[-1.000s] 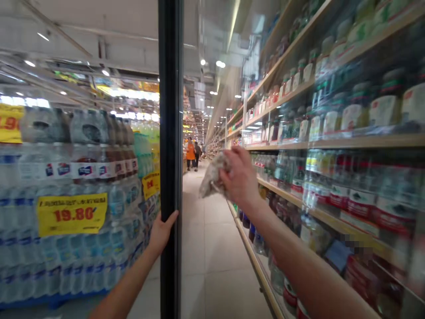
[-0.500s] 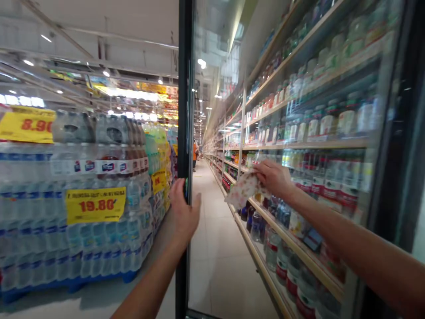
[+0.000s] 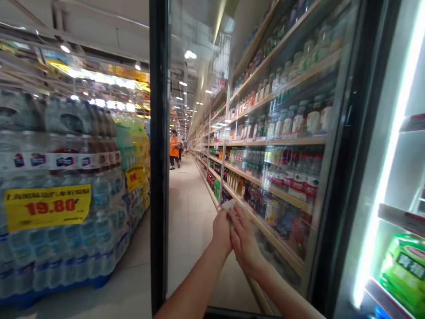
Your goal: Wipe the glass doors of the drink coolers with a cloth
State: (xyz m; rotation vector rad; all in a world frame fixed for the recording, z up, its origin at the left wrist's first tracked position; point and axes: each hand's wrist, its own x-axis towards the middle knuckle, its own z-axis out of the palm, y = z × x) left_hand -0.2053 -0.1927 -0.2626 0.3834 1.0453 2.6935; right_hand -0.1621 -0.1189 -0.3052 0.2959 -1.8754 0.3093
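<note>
Left hand (image 3: 222, 228) and right hand (image 3: 244, 235) meet, fingers of both folded on a cloth (image 3: 228, 204), mostly hidden, pale bit showing at the tips; cloth sits in front of glass door (image 3: 158, 177), between its black side edges

The yellow sign (image 3: 48, 217) on the stacked bottle packs (image 3: 71, 254) reads "19.80" in red.

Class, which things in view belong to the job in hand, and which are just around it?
Job in hand:
left hand and right hand, close together
pale cloth, mostly hidden between them
glass door before them

Just around:
stacked bottles
yellow sign
shelved bottles seen in the glass
person in orange
green packet
</note>
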